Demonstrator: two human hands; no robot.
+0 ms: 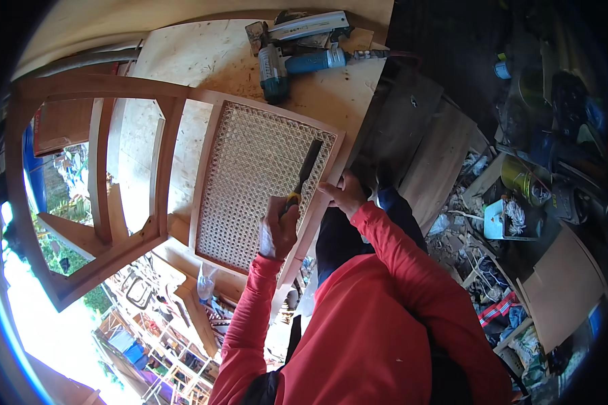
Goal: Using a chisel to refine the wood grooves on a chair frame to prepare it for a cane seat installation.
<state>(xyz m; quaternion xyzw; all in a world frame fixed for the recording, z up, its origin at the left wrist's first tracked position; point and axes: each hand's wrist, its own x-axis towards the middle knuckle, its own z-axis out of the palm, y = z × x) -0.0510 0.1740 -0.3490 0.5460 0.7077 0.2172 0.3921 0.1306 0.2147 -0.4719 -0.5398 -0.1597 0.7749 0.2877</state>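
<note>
A woven cane panel (250, 155) set in a wooden frame (208, 165) lies slanted on the workbench in front of me. My left hand (279, 228) is closed round the black and yellow handle of a chisel (309, 164). The chisel's long dark blade points away from me over the right part of the cane. At the frame's near right edge, my right hand (345, 194) grips the wood with bent fingers, its thumb side toward the cane.
Beyond the panel, a cordless drill (272, 73) and a blue air tool (317, 62) lie on the plywood bench top (203, 50). An open wooden frame with slats (100, 169) stands at left. Scraps, a light blue container (494, 219) and boards (439, 145) crowd the floor at right.
</note>
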